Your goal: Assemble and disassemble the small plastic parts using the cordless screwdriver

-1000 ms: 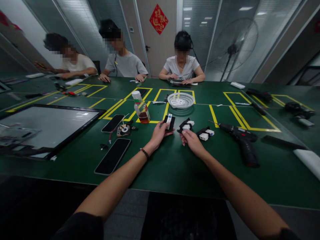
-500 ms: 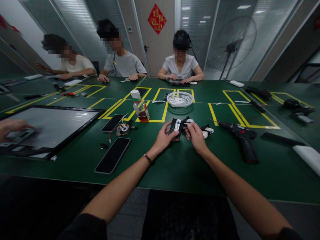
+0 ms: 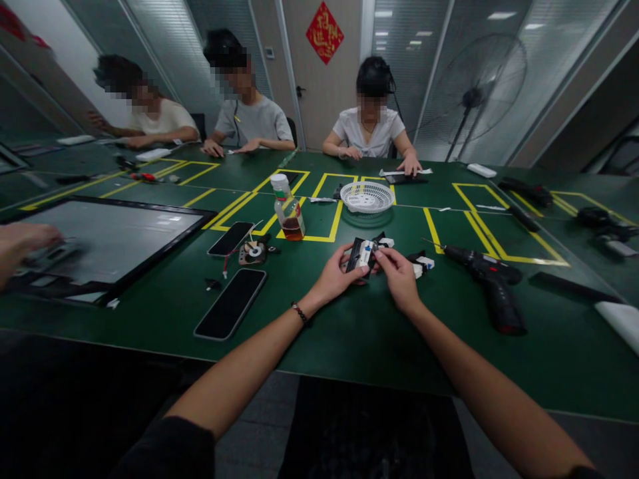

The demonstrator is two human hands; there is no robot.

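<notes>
My left hand [image 3: 335, 274] holds a small black box-like part [image 3: 357, 261] with a white and blue label on its upper face, thumb along the near edge. My right hand [image 3: 402, 279] is at the right end of this part, thumb and fingertips pinched together; what lies between them is too small to make out. Just behind the fingers, a black-and-white piece [image 3: 386, 243] shows in part. Another black-and-white piece [image 3: 423, 265] lies on the green table right of my right hand.
A cordless drill [image 3: 486, 283] lies at right, its thin bit pointing left. Left are two phones [image 3: 232, 303], a small wired motor-like part [image 3: 253, 252] and a bottle [image 3: 289, 213]. Behind stands a white basket [image 3: 367, 197]. A neighbour's hand [image 3: 30, 239] works over a large panel [image 3: 124, 229].
My right fingertips have moved in against the black part, where before they were a little apart from it. The view has shifted slightly. Opposite, a person's hand has moved sideways with a dark flat object.
</notes>
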